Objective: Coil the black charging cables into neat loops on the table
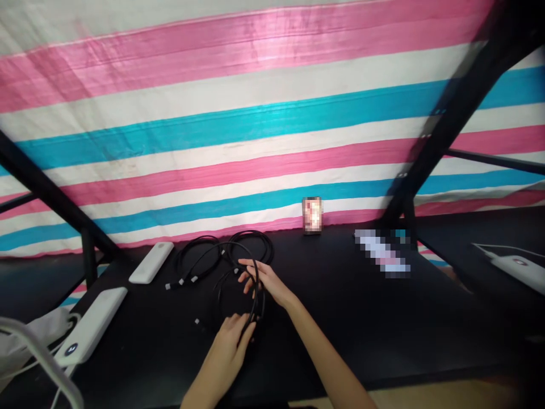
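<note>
Several black cables lie looped and tangled on a black table. My left hand rests at the near end of one loop, fingers curled onto the cable. My right hand reaches into the same loop farther back, its fingers bent around the black cable. The cable arcs between both hands. Small plug ends stick out to the left of the loops.
Two white power banks lie at the left. A small upright card stands at the back against a pink, blue and white striped sheet. Black frame bars slant at both sides. Another white device sits at the far right.
</note>
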Demonstrator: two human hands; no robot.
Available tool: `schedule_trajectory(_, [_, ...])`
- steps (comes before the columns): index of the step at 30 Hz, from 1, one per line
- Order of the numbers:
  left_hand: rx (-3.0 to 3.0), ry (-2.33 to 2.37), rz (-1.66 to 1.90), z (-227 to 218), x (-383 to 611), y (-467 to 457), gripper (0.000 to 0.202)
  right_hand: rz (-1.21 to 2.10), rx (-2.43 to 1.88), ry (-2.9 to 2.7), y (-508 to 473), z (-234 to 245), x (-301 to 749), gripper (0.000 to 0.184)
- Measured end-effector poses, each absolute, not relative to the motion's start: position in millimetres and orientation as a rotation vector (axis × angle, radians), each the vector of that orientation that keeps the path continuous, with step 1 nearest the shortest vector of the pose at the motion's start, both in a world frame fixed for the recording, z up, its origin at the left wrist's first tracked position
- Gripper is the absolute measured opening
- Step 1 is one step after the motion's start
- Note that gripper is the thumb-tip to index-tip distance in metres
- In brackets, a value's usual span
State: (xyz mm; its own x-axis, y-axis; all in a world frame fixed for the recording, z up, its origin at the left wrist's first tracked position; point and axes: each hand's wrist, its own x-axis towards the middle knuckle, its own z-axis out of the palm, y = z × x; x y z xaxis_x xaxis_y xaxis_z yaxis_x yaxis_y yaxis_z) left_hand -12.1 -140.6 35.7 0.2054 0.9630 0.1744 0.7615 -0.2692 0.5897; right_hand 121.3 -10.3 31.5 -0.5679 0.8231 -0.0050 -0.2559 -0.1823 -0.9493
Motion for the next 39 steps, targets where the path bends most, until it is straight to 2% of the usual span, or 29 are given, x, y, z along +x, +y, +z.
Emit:
schedule_trajectory(6, [2.179,1.629,0.775,38.8,-27.4,-147.2,0.027,1.782,-0.764,-1.317,-15.4,38.2,120.1,0.047])
schedule_trajectory(13, [2.044,1.615,0.744,48.3,-37.3,-152.1,0.024,1.729,-0.743,-1.33,-15.0,32.4,115.4,0.059])
schedule_trajectory(19, [2.057,1.6,0.803,49.6,-44.8,-160.6,0.023,1.716,-0.819,-1.298,-15.3,33.2,116.2,0.057])
schedule_trajectory(28, [2.024,2.02,1.33,55.3,-69.3,-109.5,0.052,1.526,-0.831,-1.677,-25.6,50.8,121.6,0.036])
schedule_trajectory(30, [1.975,1.912,1.257,60.1,-67.7,-97.8,0.051,1.549,-0.787,-1.713,-26.7,53.1,124.4,0.034])
schedule_trajectory(34, [1.807,1.626,1.169,60.1,-57.6,-91.4,0.035,1.625,-0.761,-1.705,-27.2,56.3,130.5,0.03])
schedule_trajectory(39, [1.372,1.534,1.263,50.2,-51.2,-103.7,0.041,1.852,-0.612,-1.628,-25.0,59.0,136.6,0.023])
